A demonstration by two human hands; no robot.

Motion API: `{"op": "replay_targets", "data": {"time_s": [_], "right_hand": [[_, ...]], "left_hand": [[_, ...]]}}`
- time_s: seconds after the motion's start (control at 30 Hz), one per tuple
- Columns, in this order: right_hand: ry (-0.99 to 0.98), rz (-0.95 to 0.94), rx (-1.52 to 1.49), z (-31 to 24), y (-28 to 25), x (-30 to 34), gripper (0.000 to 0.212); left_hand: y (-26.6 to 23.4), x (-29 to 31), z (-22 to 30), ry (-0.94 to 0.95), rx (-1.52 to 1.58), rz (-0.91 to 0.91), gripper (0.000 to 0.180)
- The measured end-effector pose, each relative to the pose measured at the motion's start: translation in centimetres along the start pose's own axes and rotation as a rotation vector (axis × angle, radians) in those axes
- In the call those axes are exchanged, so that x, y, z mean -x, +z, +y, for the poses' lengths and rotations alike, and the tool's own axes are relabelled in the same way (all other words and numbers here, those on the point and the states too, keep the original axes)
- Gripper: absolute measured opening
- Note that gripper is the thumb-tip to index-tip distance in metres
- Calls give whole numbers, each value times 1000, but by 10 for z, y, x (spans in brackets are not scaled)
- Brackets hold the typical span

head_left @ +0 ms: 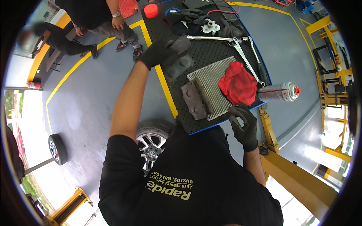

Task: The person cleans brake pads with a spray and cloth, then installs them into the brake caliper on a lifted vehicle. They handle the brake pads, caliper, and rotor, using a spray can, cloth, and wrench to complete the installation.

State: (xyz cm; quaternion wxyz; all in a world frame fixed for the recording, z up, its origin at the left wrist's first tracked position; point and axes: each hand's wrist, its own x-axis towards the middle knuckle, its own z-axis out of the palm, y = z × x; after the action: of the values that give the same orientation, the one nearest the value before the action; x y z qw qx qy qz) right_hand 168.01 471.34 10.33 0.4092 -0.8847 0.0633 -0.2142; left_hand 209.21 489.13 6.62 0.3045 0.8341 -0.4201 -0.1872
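Note:
My gloved left hand [155, 54] reaches over the left side of the black perforated tabletop [211, 51], its fingers closed on a dark grey brake pad plate [180, 44]. Just below that lies a second, lighter grey plate [180, 66] with rounded cutouts. A pleated filter [215, 77] rests near the front edge, with a brake pad [194, 101] tilted on its left part. On the filter's right side sits a crumpled red rag [238, 83]. My gloved right hand [244, 126] hovers at the front edge beneath the rag, fingers loosely curled, thumb apart, nothing visible between them.
A spray can [279, 92] with a red nozzle lies at the right edge. Behind are wrenches [245, 60], a long ratchet [211, 38], black gloves [188, 19] and a red lid [151, 11]. A wheel [152, 145] stands by my legs; people [102, 19] are at far left.

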Motion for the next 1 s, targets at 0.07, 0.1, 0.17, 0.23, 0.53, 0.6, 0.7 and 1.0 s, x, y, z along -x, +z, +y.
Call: {"op": "replay_targets", "data": {"time_s": [0.07,0.1,0.17,0.23,0.53,0.6,0.7,1.0], "right_hand": [[113,20,-165,4,5,-8,28],[247,45,-323,8,10,-13,28],[436,106,-702,-1,20,-38,32],[399,96,-885,-15,34,-78,36],[64,-67,-471,-5,34,-105,34],[112,-48,-638,10,45,-100,32],[501,-31,-1451,-24,47,-109,29],[398,-153,-867,-12,48,-103,17]], "left_hand": [[-3,21,23,94,-119,169,30],[2,33,46,191,-271,291,28],[24,62,90,342,-448,576,26],[48,81,139,371,-514,681,26],[64,134,226,229,-223,548,42],[61,138,214,239,-84,544,38],[58,140,189,194,89,552,32],[48,154,183,-193,486,607,29]]}}
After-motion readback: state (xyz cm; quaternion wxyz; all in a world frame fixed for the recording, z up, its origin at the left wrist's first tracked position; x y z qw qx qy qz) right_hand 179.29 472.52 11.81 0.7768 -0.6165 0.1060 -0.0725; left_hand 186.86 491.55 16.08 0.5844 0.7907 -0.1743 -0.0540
